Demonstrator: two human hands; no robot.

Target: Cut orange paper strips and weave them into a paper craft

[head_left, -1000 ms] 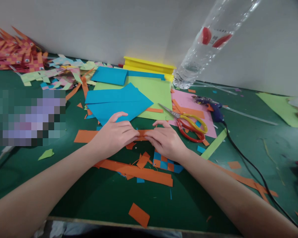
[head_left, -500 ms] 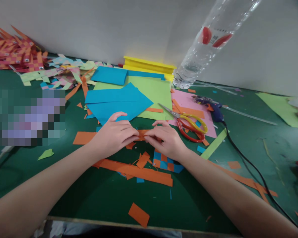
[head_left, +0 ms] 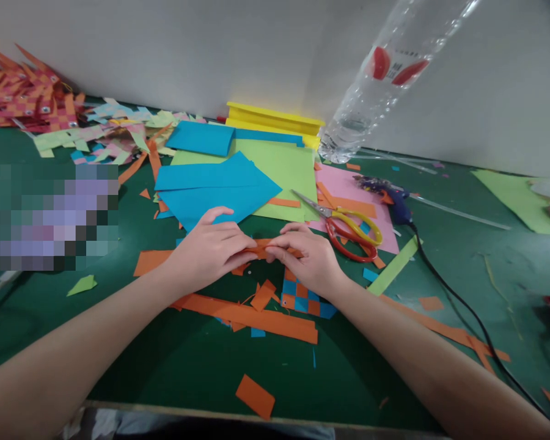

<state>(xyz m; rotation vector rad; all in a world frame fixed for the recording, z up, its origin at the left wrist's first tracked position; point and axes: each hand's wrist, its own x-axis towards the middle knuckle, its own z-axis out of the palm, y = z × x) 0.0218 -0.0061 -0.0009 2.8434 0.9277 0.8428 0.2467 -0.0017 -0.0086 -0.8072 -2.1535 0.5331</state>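
Between my fingertips is an orange paper strip (head_left: 263,247), pinched from both sides above the green table. My left hand (head_left: 217,244) closes on its left part, and a longer flat orange end shows beyond that wrist. My right hand (head_left: 305,253) pinches it with thumb and forefinger; a short orange bit shows by those fingers. Partly under my right hand lies a blue-and-orange woven paper fish (head_left: 302,299) with a small eye. Nearer me rests a stack of orange strips (head_left: 256,319). Blue paper sheets (head_left: 211,186) lie just past my hands.
Scissors (head_left: 343,223) with red and yellow handles lie right of my hands. Beyond them are a glue gun (head_left: 396,205) with a black cord and a leaning plastic bottle (head_left: 371,91). Woven orange-red paper pieces (head_left: 32,101) pile up at the back left, near a yellow folded sheet (head_left: 275,122).
My right fingers have shifted slightly on the orange strip, and a bit more of it shows beside them. Both hands stay in nearly the same place.
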